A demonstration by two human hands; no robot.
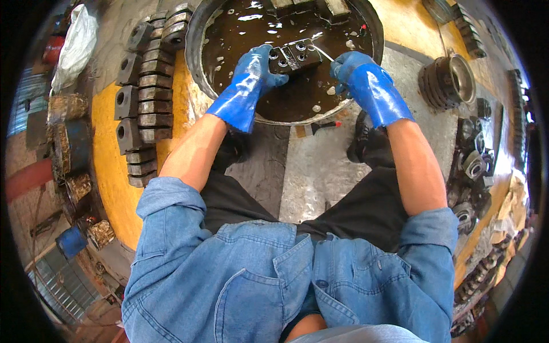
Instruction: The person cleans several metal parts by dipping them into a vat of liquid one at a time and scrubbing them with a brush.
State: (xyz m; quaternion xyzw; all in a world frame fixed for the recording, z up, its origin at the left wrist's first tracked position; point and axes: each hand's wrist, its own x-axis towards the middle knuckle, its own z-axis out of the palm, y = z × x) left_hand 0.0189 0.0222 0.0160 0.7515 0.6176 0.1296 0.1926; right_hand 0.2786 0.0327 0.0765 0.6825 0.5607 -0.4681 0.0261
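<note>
Both hands wear long blue rubber gloves over a round tub (197, 63) of dark brown liquid. My left hand (255, 71) grips the left end of a dark metal block (294, 56) with several round holes in its wet upper face. My right hand (357, 71), fingers closed, holds a thin pale rod-like tool (323, 51) that slants up and left toward the block's far right corner. Its tip is too small to make out. More metal blocks (337, 8) lie at the tub's far side.
Rows of machined metal blocks (155, 94) stand on the yellow floor to the left. A ringed metal drum (440, 86) is at right, with dark round parts (473, 166) nearer me. A white plastic sack (77, 43) lies far left. My feet flank the tub's near rim.
</note>
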